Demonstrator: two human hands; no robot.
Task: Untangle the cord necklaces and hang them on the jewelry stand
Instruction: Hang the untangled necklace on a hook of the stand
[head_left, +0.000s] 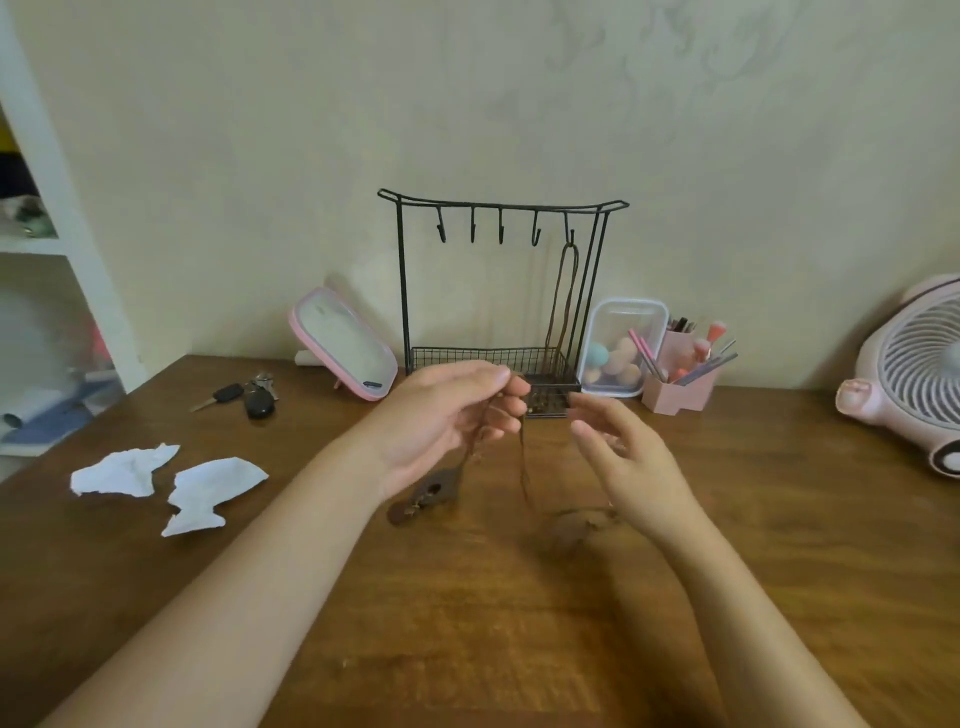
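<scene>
Brown cords (523, 457) dangle midtable from left hand (441, 415).

A brown wooden bench (467, 634) against a pale wall. At left lie two crumpled white paper scraps (124, 470) (213, 493) and a bunch of car keys (249, 397). Along the back stand a tilted pink-framed mirror (340, 343), a black wire jewelry stand (467, 356), a clear sponge box (623, 343), a pink brush holder (675, 397) and a pink fan (914, 369). Two brown pendants (426, 496) (569, 527) of the cord necklaces (523, 457) rest mid-bench.
</scene>
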